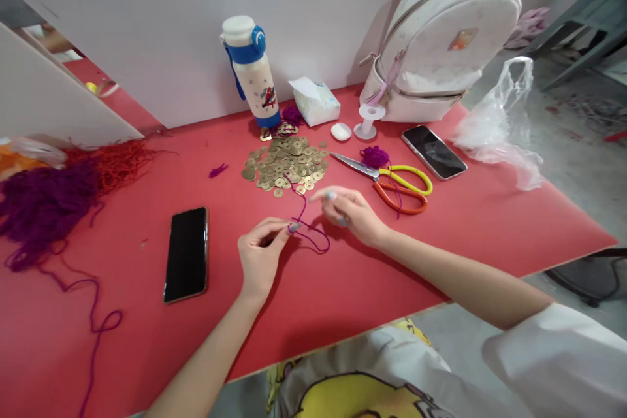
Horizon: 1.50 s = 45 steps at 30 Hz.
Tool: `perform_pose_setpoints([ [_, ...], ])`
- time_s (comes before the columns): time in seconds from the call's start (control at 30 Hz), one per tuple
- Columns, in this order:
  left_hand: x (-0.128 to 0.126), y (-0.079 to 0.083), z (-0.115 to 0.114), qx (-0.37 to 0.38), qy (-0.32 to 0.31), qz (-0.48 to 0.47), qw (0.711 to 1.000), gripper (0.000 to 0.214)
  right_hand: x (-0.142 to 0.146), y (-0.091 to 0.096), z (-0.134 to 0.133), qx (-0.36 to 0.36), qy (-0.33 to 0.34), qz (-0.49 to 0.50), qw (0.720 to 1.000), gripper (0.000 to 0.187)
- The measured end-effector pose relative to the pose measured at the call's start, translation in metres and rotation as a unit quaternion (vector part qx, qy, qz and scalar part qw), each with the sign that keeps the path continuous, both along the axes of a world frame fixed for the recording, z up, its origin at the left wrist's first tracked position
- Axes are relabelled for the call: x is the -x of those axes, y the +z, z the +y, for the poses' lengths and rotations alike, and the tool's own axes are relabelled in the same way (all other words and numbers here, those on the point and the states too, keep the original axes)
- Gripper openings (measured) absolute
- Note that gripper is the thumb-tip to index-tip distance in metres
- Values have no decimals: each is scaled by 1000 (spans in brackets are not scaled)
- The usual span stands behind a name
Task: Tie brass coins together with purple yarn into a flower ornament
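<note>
My left hand [262, 248] pinches a thin purple cord [321, 249] between thumb and forefinger. The cord makes a loop to the right of those fingertips, and its loose end runs up toward the pile of brass coins [289, 160] with holes in their middles. Just right of the cord, my right hand [350, 212] hovers with its forefinger stretched out and the other fingers bent. Nothing shows in its grasp. Scissors [379, 173] with yellow and orange handles lie beyond my right hand, beside a small purple yarn bundle [375, 156].
A bottle [255, 78], tissue pack [318, 104], white oval object [341, 132], spool [365, 127] and backpack [441, 39] stand behind. Phones [186, 255] lie on both sides of the red table [235, 353]. Purple yarn [49, 199] heaps left; a plastic bag [499, 124] sits right.
</note>
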State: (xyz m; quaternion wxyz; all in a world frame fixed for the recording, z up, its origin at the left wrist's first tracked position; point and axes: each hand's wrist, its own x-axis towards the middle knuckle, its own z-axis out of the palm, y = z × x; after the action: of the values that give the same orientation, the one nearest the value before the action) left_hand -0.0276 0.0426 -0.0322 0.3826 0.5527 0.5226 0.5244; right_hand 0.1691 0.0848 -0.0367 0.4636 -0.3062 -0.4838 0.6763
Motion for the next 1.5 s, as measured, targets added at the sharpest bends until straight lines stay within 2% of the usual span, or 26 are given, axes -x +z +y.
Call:
perform_pose_setpoints([
  [0.07, 2, -4, 2, 23, 21, -16, 999, 10, 3, -1, -12, -95, 59, -136, 984, 38],
  [0.17, 2, -8, 3, 35, 25, -31, 999, 12, 9, -4, -24, -238, 54, -340, 908, 36],
  [0.23, 1, -8, 3, 38, 22, -34, 998, 14, 12, -6, -28, -276, 44, -422, 862, 40],
  [0.3, -1, -6, 2, 40, 14, -36, 998, 14, 14, -7, -29, -275, 51, -450, 848, 44],
  [0.37, -3, -4, 2, 41, 3, -31, 999, 15, 15, -7, -28, -263, 61, -435, 859, 40],
  [0.5, -4, 0, 1, 30, -12, -11, 999, 16, 16, -5, -27, -242, 94, -363, 895, 20],
  [0.57, -4, 1, 1, 27, -15, -8, 1000, 16, 16, -5, -27, -231, 88, -352, 903, 19],
  [0.73, -3, 0, 1, 30, -3, -13, 999, 18, 16, -8, -29, -209, 21, -386, 898, 23],
  [0.83, -1, -3, 2, 26, 12, -21, 999, 17, 16, -8, -30, -215, 2, -395, 893, 32],
  [1.0, 1, -8, 3, 28, 31, -36, 998, 14, 16, -8, -30, -207, 35, -365, 907, 39],
  [1.1, 0, -7, 3, 23, 26, -32, 999, 13, 17, -7, -30, -226, 83, -360, 901, 40],
  [1.23, -2, -3, 1, 20, 26, 16, 999, 12, 17, -6, -31, -240, 161, -324, 901, 23],
  [1.43, -2, -2, 2, 15, 22, 106, 994, 11, 14, -2, -33, -339, 136, -279, 888, 22],
  [1.5, -1, -3, 4, 24, 19, 107, 994, 11, 14, 0, -32, -336, 117, -266, 896, 23],
])
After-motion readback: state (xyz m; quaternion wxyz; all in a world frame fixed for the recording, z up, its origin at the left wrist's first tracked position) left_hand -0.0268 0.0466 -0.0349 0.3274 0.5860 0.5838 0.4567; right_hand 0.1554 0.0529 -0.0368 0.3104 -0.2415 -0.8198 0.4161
